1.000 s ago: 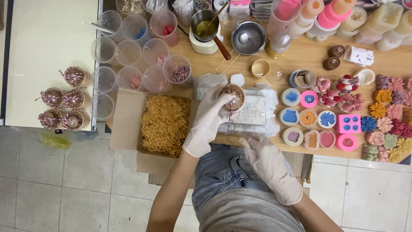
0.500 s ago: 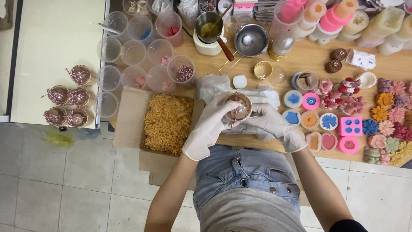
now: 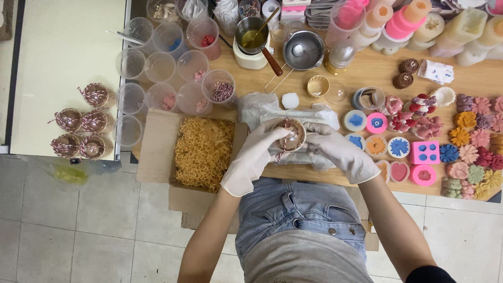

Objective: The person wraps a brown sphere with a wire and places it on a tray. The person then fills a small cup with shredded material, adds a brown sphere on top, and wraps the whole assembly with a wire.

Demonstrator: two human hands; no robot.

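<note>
The box of yellow shreds point(image 3: 203, 152) is sitting at nine o'clock from my hands. My left hand point(image 3: 251, 157) and right hand point(image 3: 339, 151) are both pinching the small round cup point(image 3: 291, 135) above the worktop point(image 3: 367, 73), each grip pressed around it.

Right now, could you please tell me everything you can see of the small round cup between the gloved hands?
The small round cup is shallow, with a pale brownish rim and a pinkish filling. Red-and-white twine hangs at its lower left. It tilts toward the camera, held above crumpled clear wrapping at the wooden table's near edge. The left hand and right hand, both in white gloves, grip it from either side.
</note>
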